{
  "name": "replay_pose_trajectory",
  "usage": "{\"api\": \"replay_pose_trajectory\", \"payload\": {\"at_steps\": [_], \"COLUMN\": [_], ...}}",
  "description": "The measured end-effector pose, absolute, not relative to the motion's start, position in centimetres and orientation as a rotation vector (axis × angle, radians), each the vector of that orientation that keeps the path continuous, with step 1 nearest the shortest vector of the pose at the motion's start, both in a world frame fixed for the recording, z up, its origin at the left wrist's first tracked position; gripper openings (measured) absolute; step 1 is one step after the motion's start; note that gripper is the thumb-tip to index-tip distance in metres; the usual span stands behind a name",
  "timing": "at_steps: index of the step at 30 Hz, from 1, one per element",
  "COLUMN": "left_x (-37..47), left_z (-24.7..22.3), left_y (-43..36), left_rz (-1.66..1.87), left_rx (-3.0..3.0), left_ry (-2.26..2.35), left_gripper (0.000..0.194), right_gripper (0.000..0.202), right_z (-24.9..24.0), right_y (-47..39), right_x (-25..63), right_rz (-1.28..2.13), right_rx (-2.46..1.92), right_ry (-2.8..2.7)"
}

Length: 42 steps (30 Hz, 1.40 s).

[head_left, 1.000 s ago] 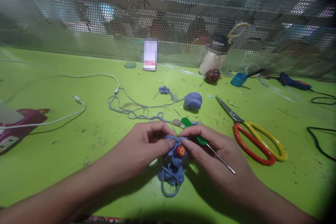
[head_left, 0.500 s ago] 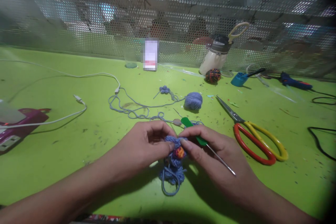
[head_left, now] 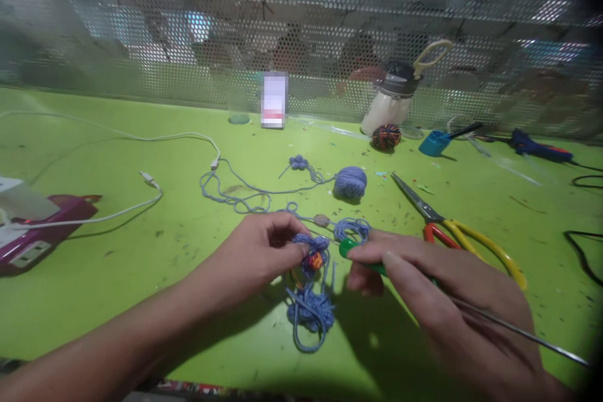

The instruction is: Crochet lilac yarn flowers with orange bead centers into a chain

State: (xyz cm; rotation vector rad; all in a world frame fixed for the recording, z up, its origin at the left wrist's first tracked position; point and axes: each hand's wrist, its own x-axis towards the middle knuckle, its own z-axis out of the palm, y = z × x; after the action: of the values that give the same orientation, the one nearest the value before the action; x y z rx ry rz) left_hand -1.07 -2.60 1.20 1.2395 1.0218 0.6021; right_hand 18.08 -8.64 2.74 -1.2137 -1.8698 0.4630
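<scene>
Between its thumb and fingers my left hand (head_left: pixel 266 248) pinches a blue crocheted flower (head_left: pixel 318 244) with an orange and dark red middle. My right hand (head_left: pixel 443 295) is closed round a crochet hook (head_left: pixel 349 247) with a green handle. Its thin tip points left and lies close to the flower's top edge; whether it is in a stitch I cannot tell. The other metal end sticks out to the lower right. Below the flower hangs another blue crocheted piece (head_left: pixel 313 311) with a loop of yarn. Coiled blue yarn (head_left: pixel 351 230) lies just behind the hook.
A blue yarn ball (head_left: pixel 350 182) and a small blue flower (head_left: pixel 298 162) lie farther back. Scissors (head_left: pixel 419 198) are partly behind my right hand. A bottle (head_left: pixel 387 107), multicoloured yarn ball (head_left: pixel 386 137) and phone (head_left: pixel 274 100) stand behind. A purple power strip (head_left: pixel 32 248) sits left.
My right hand has drawn away from the flower to the right and turned the hook from across the fingers to point at it. My left hand keeps its pinch.
</scene>
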Motion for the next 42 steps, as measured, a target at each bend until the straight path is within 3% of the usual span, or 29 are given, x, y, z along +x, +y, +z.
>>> {"api": "replay_pose_trajectory", "payload": {"at_steps": [6,42], "left_x": [-1.0,-1.1], "left_z": [1.3,1.0], "left_y": [-2.6,-2.5], "left_rz": [0.605,0.612], "left_rx": [1.245,1.216], "left_ry": [1.056,0.984], "left_gripper": [0.011,0.013], "right_gripper": [0.021,0.032], "right_z": [3.1,1.9], "right_y": [-9.0,-10.0], "right_x": [18.0,17.5], "right_rz": [0.294,0.130], "right_rx": [-1.247,-1.320], "right_ry": [-1.960,-1.989]}}
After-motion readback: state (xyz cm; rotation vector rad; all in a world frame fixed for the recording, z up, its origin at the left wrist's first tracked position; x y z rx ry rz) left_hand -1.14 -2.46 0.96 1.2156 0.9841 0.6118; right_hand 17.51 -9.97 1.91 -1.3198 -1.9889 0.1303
